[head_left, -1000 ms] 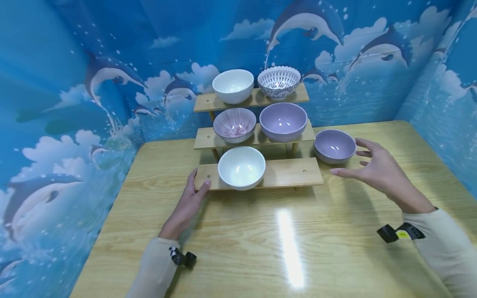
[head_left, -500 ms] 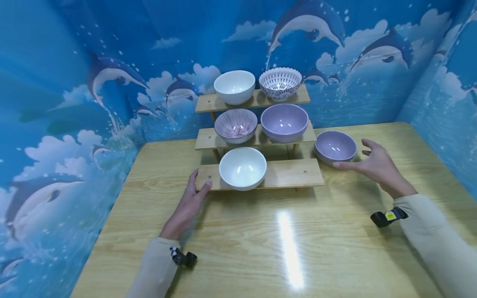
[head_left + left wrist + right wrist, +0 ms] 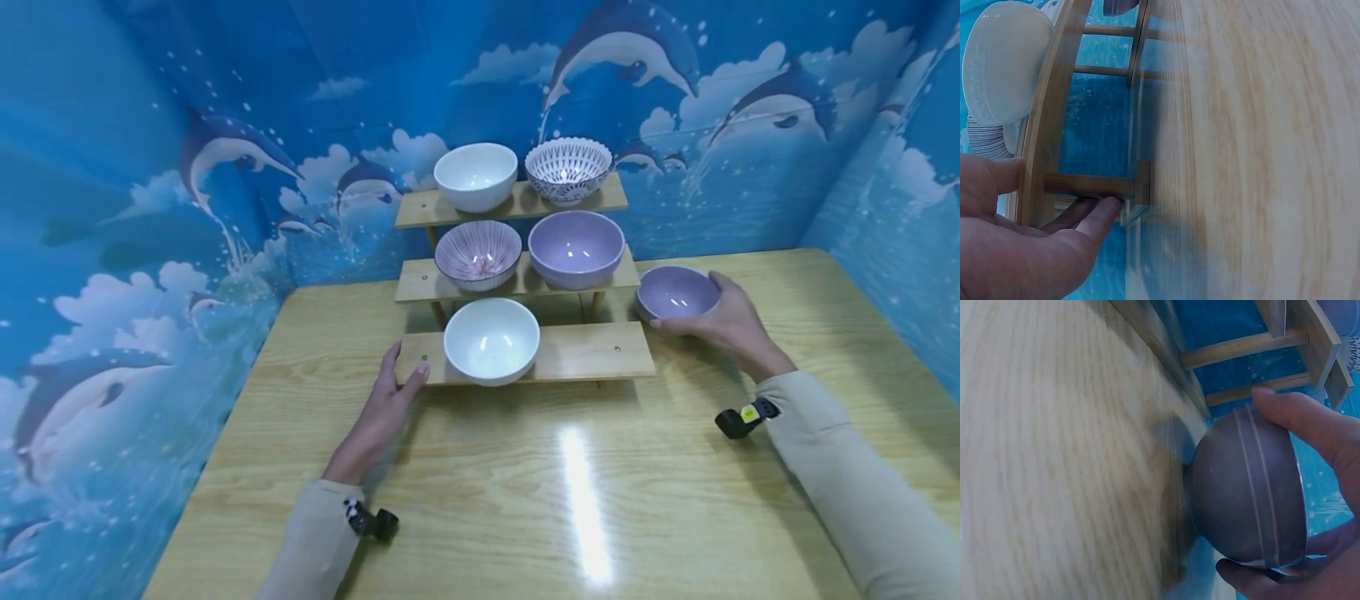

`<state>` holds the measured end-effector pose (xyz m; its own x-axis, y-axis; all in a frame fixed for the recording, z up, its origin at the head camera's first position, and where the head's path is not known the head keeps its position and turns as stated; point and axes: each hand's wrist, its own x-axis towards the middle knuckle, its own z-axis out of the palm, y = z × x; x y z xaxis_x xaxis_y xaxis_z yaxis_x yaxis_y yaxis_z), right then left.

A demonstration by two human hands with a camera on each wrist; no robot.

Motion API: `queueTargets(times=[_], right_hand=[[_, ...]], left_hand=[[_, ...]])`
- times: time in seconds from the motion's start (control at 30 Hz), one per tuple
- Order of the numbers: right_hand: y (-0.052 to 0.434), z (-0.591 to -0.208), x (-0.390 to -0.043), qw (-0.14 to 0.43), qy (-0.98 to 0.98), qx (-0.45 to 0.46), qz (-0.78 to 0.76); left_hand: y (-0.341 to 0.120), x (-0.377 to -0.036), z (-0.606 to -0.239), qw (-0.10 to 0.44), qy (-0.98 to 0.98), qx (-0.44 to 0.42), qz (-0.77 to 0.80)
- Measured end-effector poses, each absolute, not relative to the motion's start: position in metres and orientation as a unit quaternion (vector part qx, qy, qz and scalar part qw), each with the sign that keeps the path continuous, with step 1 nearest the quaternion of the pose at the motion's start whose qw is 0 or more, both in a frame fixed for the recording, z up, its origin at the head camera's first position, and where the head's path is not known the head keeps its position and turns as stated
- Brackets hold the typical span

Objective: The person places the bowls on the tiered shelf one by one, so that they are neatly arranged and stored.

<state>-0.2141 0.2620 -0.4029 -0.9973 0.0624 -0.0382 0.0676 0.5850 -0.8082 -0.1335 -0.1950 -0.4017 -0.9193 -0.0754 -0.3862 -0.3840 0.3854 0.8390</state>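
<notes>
A small purple bowl (image 3: pixel 675 293) stands on the table beside the right end of a three-tier wooden shelf (image 3: pixel 588 350). My right hand (image 3: pixel 723 323) grips this bowl with the thumb at its near side and the fingers round its right side. In the right wrist view, thumb and fingertips span the bowl (image 3: pixel 1241 487) across its rim. My left hand (image 3: pixel 381 410) holds the left end of the lowest board, thumb on top. Its fingers reach below the board (image 3: pixel 1054 119) near a wooden peg in the left wrist view. A white bowl (image 3: pixel 491 342) sits on this lowest tier.
The middle tier carries a striped bowl (image 3: pixel 477 254) and a larger purple bowl (image 3: pixel 576 250). On the top tier are a white bowl (image 3: pixel 476 179) and a patterned openwork-look bowl (image 3: pixel 567 171). A dolphin-print backdrop (image 3: pixel 337 83) stands behind the table (image 3: pixel 487 483).
My right hand has moved left onto the small purple bowl and closed round it from a spread pose. My left hand stays on the shelf end.
</notes>
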Motion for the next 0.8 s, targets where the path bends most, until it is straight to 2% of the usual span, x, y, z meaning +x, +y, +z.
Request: queueTargets(times=[0.3, 0.8], right_hand=[[0.261, -0.399, -0.209, -0.002, 0.894, 0.050, -0.444], [0.265, -0.352, -0.155, -0.028, 0.902, 0.025, -0.429]], left_hand=[[-0.194, -0.134, -0.403, 0.141, 0.820, -0.136, 0.538], [-0.194, -0.134, -0.404, 0.144, 0.823, -0.134, 0.533]])
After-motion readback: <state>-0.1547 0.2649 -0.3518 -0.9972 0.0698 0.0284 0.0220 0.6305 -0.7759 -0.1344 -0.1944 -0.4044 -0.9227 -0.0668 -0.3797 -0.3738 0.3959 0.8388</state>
